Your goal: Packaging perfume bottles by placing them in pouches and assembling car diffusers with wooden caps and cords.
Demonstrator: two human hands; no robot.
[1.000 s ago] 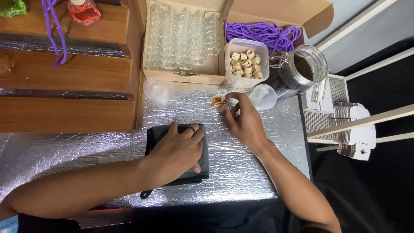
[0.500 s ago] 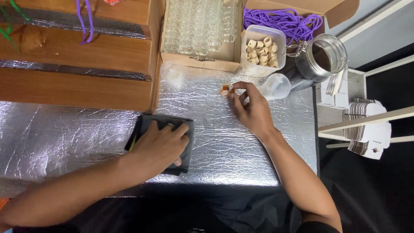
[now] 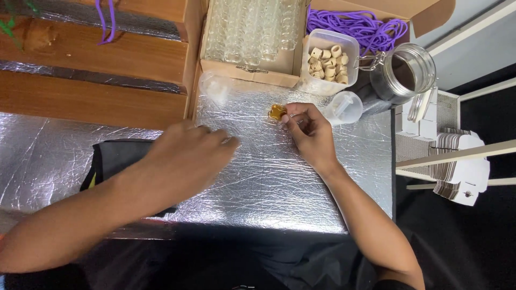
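My right hand (image 3: 310,134) rests on the foil-covered table (image 3: 279,182) and pinches a small amber-filled glass bottle (image 3: 277,112) with its fingertips. My left hand (image 3: 188,154), blurred by motion, hovers over the foil to the left of the bottle with its fingers stretched out and nothing in them. A folded black cloth (image 3: 113,158) lies flat on the foil just behind the left wrist, partly hidden by my forearm.
At the back stand a cardboard box of empty small glass bottles (image 3: 247,32), a plastic tub of corks (image 3: 329,58), purple cord (image 3: 349,24), a glass jar (image 3: 403,75) and a clear plastic cup (image 3: 344,106). Wooden steps (image 3: 91,70) are at left, stacked white cards (image 3: 457,161) at right.
My left hand slid the black cloth leftward, then lifted off it and moved right toward the bottle. The right hand kept hold of the small bottle.
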